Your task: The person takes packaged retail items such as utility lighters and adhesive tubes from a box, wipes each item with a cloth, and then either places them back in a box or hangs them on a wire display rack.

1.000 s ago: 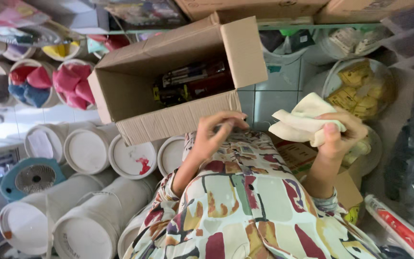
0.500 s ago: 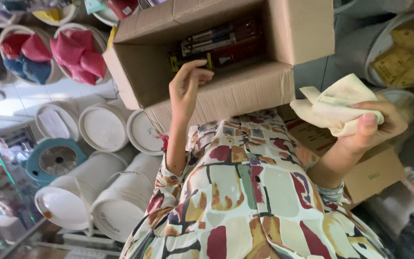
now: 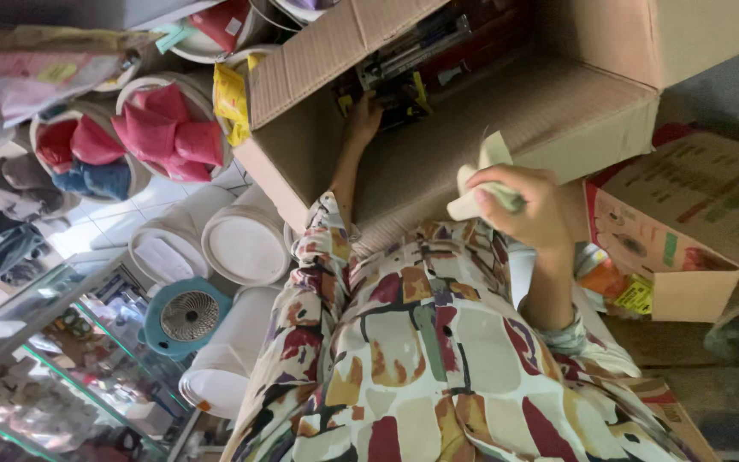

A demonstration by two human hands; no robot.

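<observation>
Nearest, the right hand [image 3: 528, 205] is closed on a crumpled pale-yellow cloth [image 3: 472, 184], held just outside the front wall of the big open brown cardboard box [image 3: 506, 120]. Farther in, the left hand [image 3: 366, 115] reaches inside that box, fingers resting on dark packaged goods [image 3: 404, 73]; whether it grips them I cannot tell.

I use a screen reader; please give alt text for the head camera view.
The left hand reaches into an open cardboard box among dark packaged items, while the right hand holds a pale cloth beside it.
</observation>
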